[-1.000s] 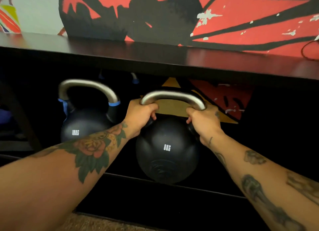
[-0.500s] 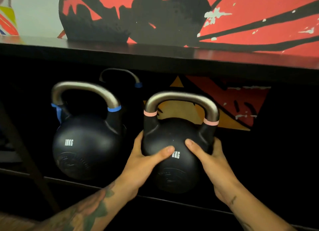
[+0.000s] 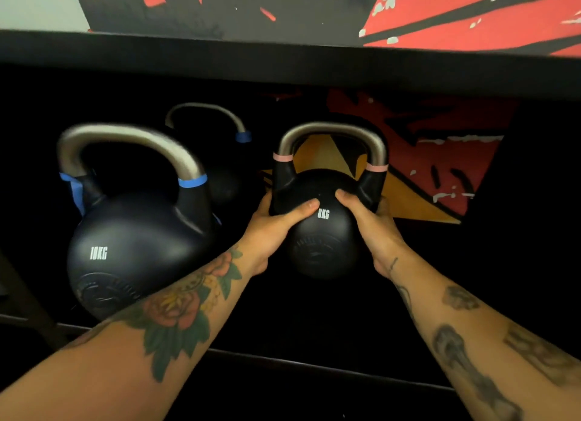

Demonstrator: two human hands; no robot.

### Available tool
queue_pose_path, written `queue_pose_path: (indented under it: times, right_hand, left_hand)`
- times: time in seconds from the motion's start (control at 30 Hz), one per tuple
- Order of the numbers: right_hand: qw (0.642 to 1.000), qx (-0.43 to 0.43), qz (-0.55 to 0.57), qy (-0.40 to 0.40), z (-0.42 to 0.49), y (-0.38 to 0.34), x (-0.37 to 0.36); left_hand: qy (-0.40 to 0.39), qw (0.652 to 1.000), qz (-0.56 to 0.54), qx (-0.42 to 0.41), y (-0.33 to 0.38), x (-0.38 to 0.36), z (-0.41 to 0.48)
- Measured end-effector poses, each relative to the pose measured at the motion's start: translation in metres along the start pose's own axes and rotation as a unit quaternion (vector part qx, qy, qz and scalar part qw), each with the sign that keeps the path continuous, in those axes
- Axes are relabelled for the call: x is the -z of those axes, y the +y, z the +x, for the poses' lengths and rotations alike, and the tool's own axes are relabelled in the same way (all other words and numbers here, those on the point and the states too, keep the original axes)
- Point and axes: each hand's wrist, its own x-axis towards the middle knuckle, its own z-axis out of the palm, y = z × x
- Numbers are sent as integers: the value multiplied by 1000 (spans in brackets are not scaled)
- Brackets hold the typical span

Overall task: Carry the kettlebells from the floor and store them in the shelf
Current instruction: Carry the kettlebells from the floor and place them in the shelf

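A black 8 kg kettlebell (image 3: 323, 250) with a steel handle and pink bands stands upright inside the dark shelf (image 3: 283, 65), deep under its top board. My left hand (image 3: 273, 228) cups its left side, thumb across the front. On the other side my right hand (image 3: 372, 228) wraps the body the same way. Left of it sits a black 10 kg kettlebell (image 3: 132, 250) with blue bands. Behind that, a third kettlebell (image 3: 220, 156) shows mostly as a handle in the shadow.
The shelf's top board runs across the view, with a red and black mural (image 3: 440, 11) on the wall above. The shelf's front lip (image 3: 314, 364) crosses under my forearms. Dark shelf room lies right of the 8 kg kettlebell.
My hands left the handle of the 8 kg kettlebell and took its round body. The kettlebell has since moved further back into the shelf.
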Motion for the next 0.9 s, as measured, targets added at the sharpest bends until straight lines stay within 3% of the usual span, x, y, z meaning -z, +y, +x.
queue_pose_path:
  times: [0.7,0.9]
  right_hand:
    - [999,-1,-30,13,80,1,-8]
    - [996,-34,-56,-57,71,-14,2]
  left_hand:
    - [37,999,24,-14,-5,-14,72]
    - [35,995,93,-16,-1,-17,69]
